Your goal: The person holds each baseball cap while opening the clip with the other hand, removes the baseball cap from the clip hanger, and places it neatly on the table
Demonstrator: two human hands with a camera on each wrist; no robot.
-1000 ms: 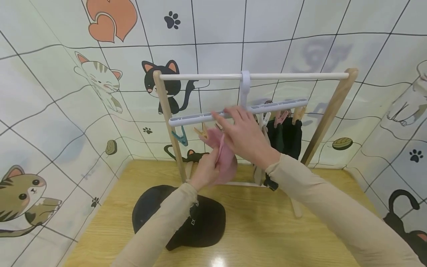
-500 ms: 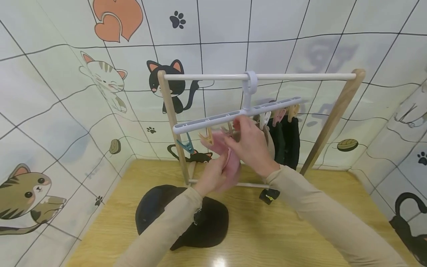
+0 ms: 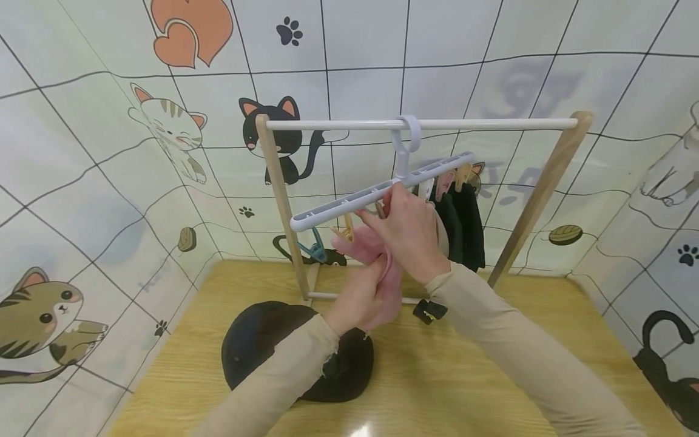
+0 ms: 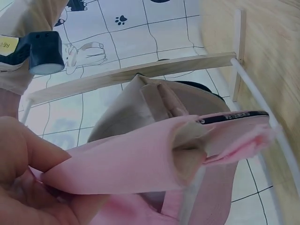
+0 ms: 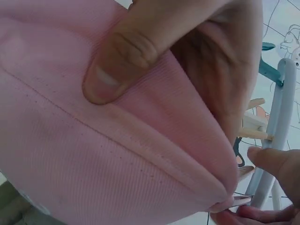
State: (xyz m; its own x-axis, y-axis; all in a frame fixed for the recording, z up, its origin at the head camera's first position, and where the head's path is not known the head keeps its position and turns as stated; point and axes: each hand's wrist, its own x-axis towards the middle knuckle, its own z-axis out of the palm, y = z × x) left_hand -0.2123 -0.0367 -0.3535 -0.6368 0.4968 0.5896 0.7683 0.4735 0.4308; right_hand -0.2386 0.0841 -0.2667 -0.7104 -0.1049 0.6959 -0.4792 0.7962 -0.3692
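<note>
My left hand (image 3: 357, 297) pinches the folded edge of a pink cap (image 3: 390, 297) below the white clip hanger (image 3: 349, 203). In the left wrist view, the cap's inner band (image 4: 234, 116) shows a dark label. My right hand (image 3: 409, 233) is just under the middle of the hanger. In the right wrist view its thumb and fingers pinch a clothespin (image 5: 242, 200) at the tip of the pink fabric, and my left thumb (image 5: 105, 84) presses the cap. A yellow clothespin (image 3: 347, 228) and a teal clothespin (image 3: 314, 246) hang toward the hanger's left end.
The hanger hooks over the white rail of a wooden rack (image 3: 530, 200). Dark caps (image 3: 469, 224) and a beige cap (image 4: 122, 112) hang at its right half. A black cap (image 3: 262, 340) lies on the wooden table (image 3: 437, 376), partly under my left forearm.
The hanger has turned, its left end coming lower and nearer, its right end going back. My right hand has come down from the bar to beneath it. My left hand and the pink cap have shifted right.
</note>
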